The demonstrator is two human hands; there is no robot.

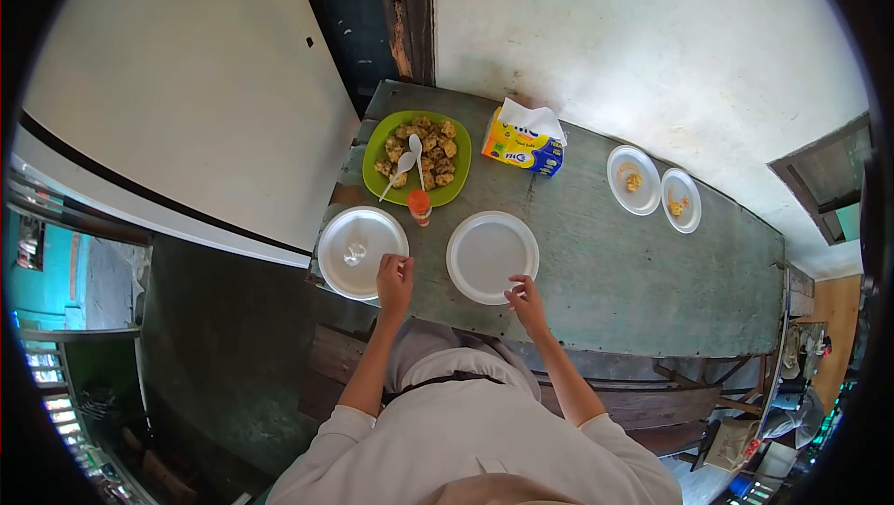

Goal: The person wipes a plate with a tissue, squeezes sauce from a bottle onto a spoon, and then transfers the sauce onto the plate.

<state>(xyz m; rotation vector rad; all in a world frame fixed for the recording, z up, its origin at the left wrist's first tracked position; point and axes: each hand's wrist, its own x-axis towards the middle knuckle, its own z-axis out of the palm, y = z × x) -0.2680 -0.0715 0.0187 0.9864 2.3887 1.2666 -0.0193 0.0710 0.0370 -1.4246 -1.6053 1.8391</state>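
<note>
My left hand is over the right rim of a white plate, its fingers curled together. Whether anything small is between them is hidden. A small clear, shiny item lies in that plate. My right hand is at the lower right rim of a second white plate, with its fingers apart and nothing visible in them. No food shows on this second plate. Between the plates and a little farther back stands a small bottle with an orange-red cap.
Behind the bottle, a green plate holds several browned food pieces and two white spoons. A yellow and blue tissue pack stands near the wall. Two white plates with food scraps lie farther right on the grey-green table.
</note>
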